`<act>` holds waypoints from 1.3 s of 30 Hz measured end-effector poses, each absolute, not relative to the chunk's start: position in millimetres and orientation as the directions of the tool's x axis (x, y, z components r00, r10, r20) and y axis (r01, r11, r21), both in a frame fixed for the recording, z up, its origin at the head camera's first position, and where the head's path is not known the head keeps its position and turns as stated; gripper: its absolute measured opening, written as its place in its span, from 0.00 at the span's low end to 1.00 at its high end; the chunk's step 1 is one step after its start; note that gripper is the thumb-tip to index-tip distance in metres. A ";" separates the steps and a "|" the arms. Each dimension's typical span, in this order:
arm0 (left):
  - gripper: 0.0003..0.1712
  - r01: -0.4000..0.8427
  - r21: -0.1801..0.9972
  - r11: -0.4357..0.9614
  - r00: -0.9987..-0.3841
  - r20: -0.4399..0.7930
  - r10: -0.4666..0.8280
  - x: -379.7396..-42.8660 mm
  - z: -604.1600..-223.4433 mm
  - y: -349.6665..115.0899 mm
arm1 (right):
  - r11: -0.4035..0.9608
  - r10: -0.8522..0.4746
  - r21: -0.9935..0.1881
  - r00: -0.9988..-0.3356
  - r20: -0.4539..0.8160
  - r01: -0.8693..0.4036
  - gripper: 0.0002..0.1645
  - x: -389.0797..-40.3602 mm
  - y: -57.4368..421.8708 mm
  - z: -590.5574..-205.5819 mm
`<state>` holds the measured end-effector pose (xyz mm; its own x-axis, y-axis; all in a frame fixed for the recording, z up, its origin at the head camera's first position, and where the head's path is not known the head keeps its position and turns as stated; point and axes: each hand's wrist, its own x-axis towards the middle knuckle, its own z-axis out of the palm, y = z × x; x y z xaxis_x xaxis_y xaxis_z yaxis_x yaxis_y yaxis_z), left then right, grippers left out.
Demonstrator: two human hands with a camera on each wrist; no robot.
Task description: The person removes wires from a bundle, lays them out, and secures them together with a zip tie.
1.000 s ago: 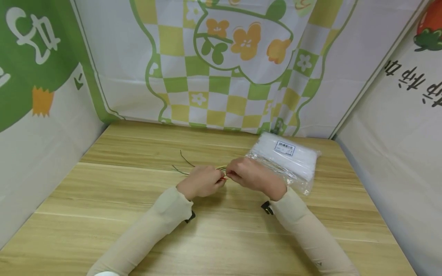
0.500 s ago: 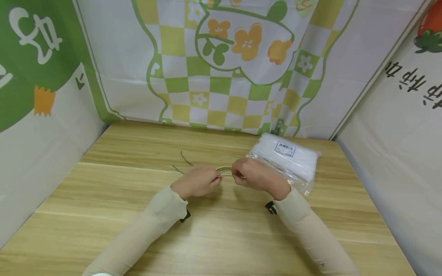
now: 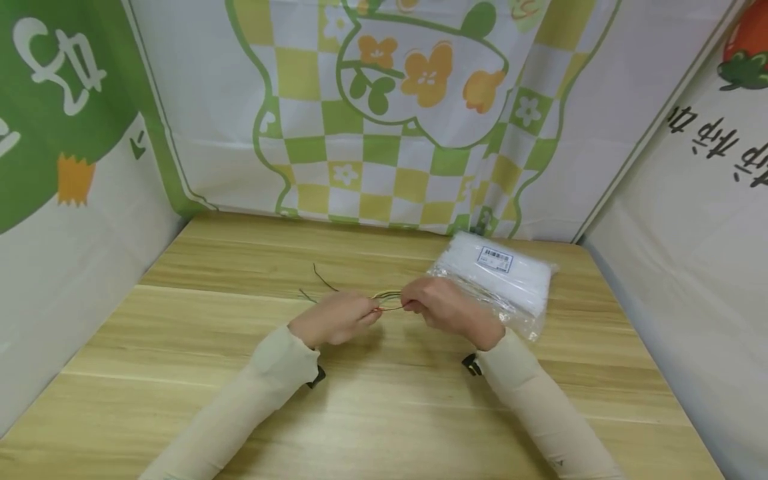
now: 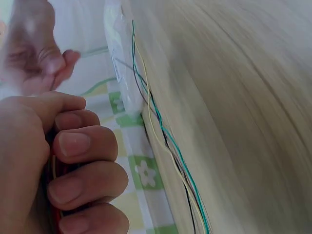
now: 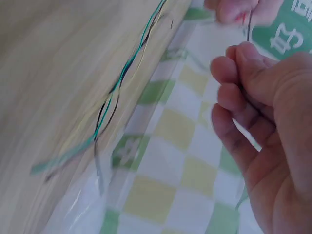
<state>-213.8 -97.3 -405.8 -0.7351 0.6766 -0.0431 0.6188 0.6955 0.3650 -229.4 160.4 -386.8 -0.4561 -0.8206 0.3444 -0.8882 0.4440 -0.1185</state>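
Observation:
My left hand (image 3: 337, 319) curls its fingers round several thin wires; red and yellow strands (image 4: 54, 170) show beneath the fingertips in the left wrist view. From it a thin wire (image 3: 393, 309) runs across to my right hand (image 3: 449, 308). Thumb and forefinger of the right hand pinch that wire, which looks dark (image 5: 249, 28) in the right wrist view. Behind both hands lies a loose group of wires on the table, with a teal wire (image 4: 181, 157), a yellow wire (image 4: 157, 135) and darker ones. Two wire ends (image 3: 324, 277) stick out beyond the left hand.
A clear plastic bag of white items (image 3: 522, 277) with a barcode label (image 3: 495, 259) lies right behind the right hand. The wooden table (image 3: 384, 413) is enclosed by printed cloth (image 3: 384, 180) at the back and sides.
The hands were nearly fingertip to fingertip and now stand apart, with the wire stretched between them. My left hand has shifted left, the right slightly right. The bag has stayed put.

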 end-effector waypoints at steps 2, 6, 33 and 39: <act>0.22 0.607 0.391 0.692 -0.738 -0.046 0.673 -213.3 -405.6 -109.6 | 0.471 -0.798 -0.091 -0.467 0.379 -0.878 0.09 -232.3 171.4 -386.4; 0.25 0.555 0.473 0.684 -0.750 -0.072 0.658 -212.0 -404.3 -136.7 | 0.541 -0.752 -0.079 -0.524 0.400 -0.837 0.13 -238.5 194.0 -388.9; 0.20 0.545 0.321 0.775 -0.818 0.000 0.575 -215.3 -405.7 -209.7 | 0.632 -0.722 -0.103 -0.632 0.282 -0.768 0.21 -244.7 228.8 -401.7; 0.22 0.578 0.191 0.793 -0.816 0.107 0.569 -213.8 -406.6 -213.4 | 0.635 -0.726 -0.086 -0.631 0.276 -0.768 0.20 -245.3 232.1 -401.9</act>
<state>-213.8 -213.4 -406.6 -0.8155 0.5688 0.1068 0.5783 0.7932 0.1911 -245.3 232.1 -401.9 -0.6306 -0.7255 0.2756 -0.7679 0.6348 -0.0858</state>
